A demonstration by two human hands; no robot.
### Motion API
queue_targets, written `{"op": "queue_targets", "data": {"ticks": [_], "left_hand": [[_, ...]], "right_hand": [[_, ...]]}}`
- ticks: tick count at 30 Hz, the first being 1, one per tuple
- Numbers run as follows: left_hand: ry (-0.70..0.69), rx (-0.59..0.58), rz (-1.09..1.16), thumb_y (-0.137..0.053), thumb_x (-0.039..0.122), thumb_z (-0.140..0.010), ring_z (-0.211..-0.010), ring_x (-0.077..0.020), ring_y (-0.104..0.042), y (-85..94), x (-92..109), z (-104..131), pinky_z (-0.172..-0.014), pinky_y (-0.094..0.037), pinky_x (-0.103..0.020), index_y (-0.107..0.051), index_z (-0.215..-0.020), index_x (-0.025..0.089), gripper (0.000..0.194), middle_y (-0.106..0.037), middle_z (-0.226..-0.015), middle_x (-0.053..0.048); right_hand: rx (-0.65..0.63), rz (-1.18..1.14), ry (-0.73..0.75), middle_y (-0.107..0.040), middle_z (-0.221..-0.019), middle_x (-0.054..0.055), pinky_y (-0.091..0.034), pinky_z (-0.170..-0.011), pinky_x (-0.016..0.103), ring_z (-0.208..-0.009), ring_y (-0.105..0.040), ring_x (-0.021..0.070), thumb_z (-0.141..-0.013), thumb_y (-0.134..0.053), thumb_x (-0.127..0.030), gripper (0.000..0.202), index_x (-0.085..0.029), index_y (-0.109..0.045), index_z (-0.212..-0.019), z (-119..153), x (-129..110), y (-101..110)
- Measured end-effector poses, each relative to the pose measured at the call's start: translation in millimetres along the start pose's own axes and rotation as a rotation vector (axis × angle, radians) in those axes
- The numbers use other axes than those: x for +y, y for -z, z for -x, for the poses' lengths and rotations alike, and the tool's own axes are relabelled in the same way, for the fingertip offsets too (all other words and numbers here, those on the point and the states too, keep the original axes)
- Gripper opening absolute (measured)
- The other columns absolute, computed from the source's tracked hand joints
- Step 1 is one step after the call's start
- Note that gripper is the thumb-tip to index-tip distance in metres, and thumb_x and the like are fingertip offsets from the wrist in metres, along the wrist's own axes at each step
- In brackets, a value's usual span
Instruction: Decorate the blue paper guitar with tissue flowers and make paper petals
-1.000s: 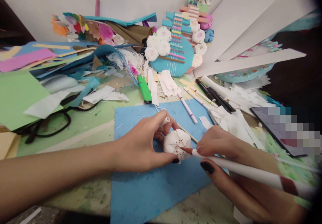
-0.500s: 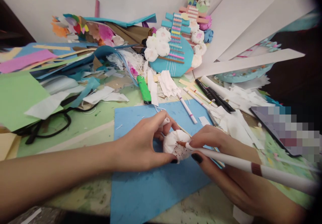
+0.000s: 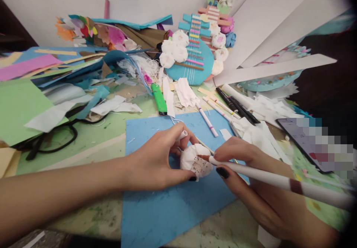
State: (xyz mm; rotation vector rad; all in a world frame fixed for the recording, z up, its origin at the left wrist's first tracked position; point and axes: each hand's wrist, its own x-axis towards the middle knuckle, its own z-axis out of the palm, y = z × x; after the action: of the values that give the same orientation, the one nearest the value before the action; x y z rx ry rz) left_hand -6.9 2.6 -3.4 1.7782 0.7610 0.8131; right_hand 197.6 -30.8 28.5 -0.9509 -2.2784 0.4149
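Observation:
Between the thumb and fingers of my left hand (image 3: 156, 160) is a round white paper flower (image 3: 189, 157) with small brown dots on its face. A white marker cap (image 3: 182, 135) is tucked in the curled fingers of that same hand. My right hand (image 3: 256, 181) is closed round a white felt-tip marker (image 3: 259, 173) with a brown band. Its brown tip is at the dotted face of the flower; whether it touches I cannot tell. Both hands are over a blue foam sheet (image 3: 150, 214).
Behind the hands lie a green utility knife (image 3: 159, 100), another marker (image 3: 206, 120), black pens (image 3: 242, 108) and white paper scraps (image 3: 267, 138). Black glasses (image 3: 55, 144) are at the left, a phone (image 3: 301, 144) at the right. A blue guitar-shaped craft (image 3: 195, 67) leans on the wall.
The marker tip has shifted slightly up and right on the flower, my right hand moving a little to the right with it. My left hand stays nearly still.

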Motion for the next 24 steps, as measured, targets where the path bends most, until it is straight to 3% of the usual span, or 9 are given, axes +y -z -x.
{"op": "queue_targets", "data": {"ticks": [12, 24], "left_hand": [[-0.022, -0.003, 0.001, -0.069, 0.017, -0.069, -0.079, -0.0147, -0.058, 0.9, -1.6, 0.2, -0.070, -0.053, -0.031, -0.046, -0.096, 0.016, 0.036, -0.057, -0.095, -0.006], [-0.053, 0.023, 0.001, -0.069, 0.016, -0.069, -0.082, -0.0143, -0.058, 0.5, -3.4, 0.8, -0.072, -0.053, -0.030, -0.041, -0.085, 0.018, 0.032, -0.056, -0.095, -0.004]], "right_hand": [[0.079, 0.012, -0.027, -0.058, -0.075, 0.003, -0.044, -0.054, 0.027, -0.065, -0.054, 0.0142, -0.084, -0.050, -0.012, 0.015, -0.023, -0.054, -0.094, 1.3, -1.3, 2.1], [0.082, 0.001, -0.023, -0.058, -0.076, 0.002, -0.044, -0.056, 0.027, -0.066, -0.055, 0.0137, -0.083, -0.050, -0.011, 0.015, -0.022, -0.054, -0.093, 2.1, -0.6, 3.1]]}}
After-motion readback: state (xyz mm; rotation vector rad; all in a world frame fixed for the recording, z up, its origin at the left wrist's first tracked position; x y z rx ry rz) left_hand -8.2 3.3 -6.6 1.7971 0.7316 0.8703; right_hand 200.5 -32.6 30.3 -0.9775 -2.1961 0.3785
